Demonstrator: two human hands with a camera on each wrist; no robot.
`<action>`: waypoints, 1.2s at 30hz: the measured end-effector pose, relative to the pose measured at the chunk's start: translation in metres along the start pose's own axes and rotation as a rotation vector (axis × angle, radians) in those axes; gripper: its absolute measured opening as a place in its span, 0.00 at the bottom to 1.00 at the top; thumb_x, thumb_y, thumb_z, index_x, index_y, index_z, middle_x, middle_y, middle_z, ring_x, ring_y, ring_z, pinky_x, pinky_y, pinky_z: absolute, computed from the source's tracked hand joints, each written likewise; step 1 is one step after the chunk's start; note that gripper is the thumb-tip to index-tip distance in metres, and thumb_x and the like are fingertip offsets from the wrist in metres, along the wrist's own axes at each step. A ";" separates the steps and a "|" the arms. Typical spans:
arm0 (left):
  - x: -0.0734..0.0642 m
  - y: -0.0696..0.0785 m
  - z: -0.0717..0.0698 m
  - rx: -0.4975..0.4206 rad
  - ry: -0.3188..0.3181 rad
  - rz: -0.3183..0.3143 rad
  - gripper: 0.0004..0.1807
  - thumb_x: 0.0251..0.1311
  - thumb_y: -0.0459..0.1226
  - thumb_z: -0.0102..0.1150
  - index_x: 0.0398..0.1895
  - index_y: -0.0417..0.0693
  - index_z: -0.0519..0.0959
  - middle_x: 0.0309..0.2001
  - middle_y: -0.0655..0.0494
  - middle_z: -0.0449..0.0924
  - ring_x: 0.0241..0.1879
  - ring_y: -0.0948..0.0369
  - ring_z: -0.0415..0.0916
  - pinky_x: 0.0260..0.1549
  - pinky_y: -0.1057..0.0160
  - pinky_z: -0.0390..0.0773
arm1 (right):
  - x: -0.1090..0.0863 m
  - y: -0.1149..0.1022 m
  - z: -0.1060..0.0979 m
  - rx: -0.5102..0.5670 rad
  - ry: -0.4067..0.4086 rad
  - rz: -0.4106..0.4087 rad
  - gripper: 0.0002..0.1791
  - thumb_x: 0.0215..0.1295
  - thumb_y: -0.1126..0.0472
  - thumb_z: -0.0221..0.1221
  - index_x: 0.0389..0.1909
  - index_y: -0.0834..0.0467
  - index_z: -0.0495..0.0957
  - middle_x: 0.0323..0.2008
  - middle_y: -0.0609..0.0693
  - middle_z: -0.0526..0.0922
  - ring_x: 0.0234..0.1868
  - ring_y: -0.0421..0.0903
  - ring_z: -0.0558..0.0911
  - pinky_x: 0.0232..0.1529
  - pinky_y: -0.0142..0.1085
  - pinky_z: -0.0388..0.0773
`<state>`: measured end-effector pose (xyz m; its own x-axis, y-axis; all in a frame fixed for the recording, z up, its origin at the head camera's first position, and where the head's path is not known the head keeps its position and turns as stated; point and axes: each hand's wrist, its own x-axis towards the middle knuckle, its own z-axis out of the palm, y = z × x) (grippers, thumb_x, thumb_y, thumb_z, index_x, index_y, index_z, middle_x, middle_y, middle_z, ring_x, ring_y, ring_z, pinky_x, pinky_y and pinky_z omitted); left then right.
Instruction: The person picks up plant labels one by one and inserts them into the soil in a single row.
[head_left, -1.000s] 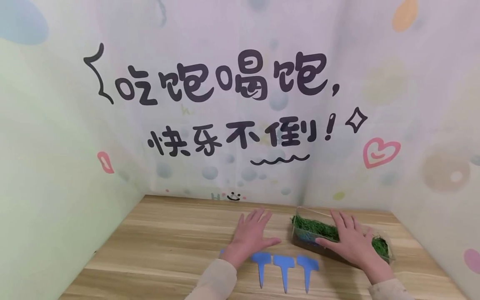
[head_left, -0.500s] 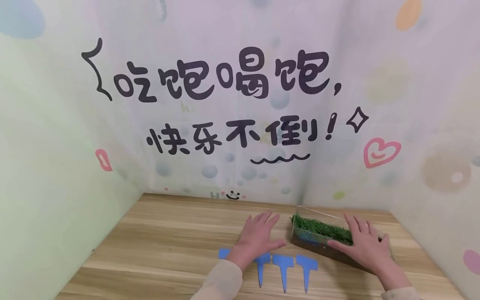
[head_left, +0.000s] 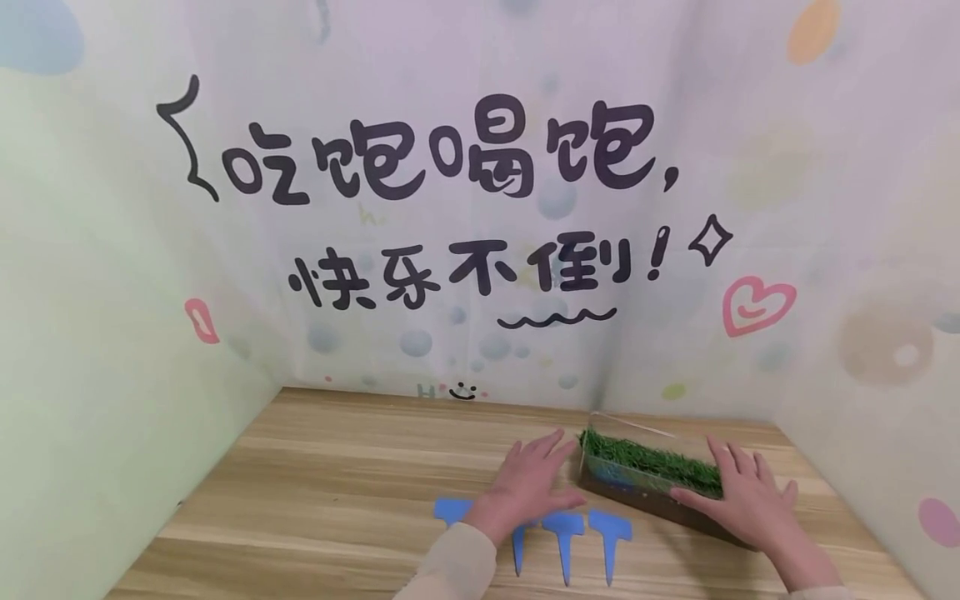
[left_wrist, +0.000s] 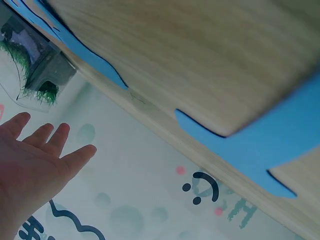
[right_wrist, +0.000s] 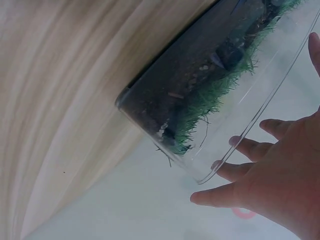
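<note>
A clear rectangular planter (head_left: 652, 502) stands on the right of the table, with dark soil and green grass (head_left: 648, 460) inside. My left hand (head_left: 528, 490) hovers beside its left end, fingers spread and holding nothing. Over the right end is my right hand (head_left: 753, 502), whose spread fingers overlap the planter's upper rim in the right wrist view. That hand hides the planter's right end from the head view. Several blue T-shaped plant labels (head_left: 564, 525) lie in a row in front of the planter, partly covered by my left wrist.
The wood-grain table (head_left: 337, 467) runs back to a printed cloth wall (head_left: 420, 367) with black lettering. More pale cloth walls enclose it at left and right. Behind the planter, the back wall is close.
Both hands have shifted to the right, the left one nearer the planter's left end, the right one further along its right end. The planter and labels stay in place.
</note>
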<state>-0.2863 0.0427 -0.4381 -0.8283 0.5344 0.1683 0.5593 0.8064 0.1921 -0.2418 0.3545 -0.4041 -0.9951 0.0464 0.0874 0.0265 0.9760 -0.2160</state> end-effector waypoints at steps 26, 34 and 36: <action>0.002 0.015 0.002 0.012 -0.016 0.063 0.44 0.64 0.68 0.48 0.79 0.64 0.53 0.79 0.63 0.51 0.76 0.59 0.57 0.73 0.46 0.61 | -0.006 0.029 0.003 0.017 0.044 -0.013 0.64 0.61 0.29 0.58 0.72 0.78 0.46 0.64 0.87 0.53 0.61 0.84 0.59 0.55 0.74 0.63; 0.001 0.016 0.000 0.018 -0.029 0.062 0.44 0.64 0.68 0.48 0.79 0.63 0.54 0.79 0.65 0.52 0.76 0.60 0.58 0.73 0.47 0.61 | -0.004 0.034 -0.010 0.159 -0.078 0.063 0.66 0.64 0.32 0.59 0.70 0.84 0.37 0.65 0.88 0.47 0.64 0.83 0.56 0.59 0.71 0.64; 0.001 0.016 -0.001 0.021 -0.032 0.055 0.44 0.64 0.68 0.48 0.79 0.62 0.55 0.79 0.65 0.52 0.76 0.60 0.58 0.73 0.47 0.61 | -0.004 0.034 -0.012 0.170 -0.095 0.080 0.67 0.63 0.32 0.59 0.71 0.83 0.37 0.66 0.87 0.48 0.64 0.83 0.57 0.58 0.70 0.66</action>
<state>-0.2778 0.0563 -0.4342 -0.7974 0.5853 0.1465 0.6031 0.7809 0.1629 -0.2357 0.3896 -0.4003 -0.9952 0.0940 -0.0268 0.0971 0.9198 -0.3803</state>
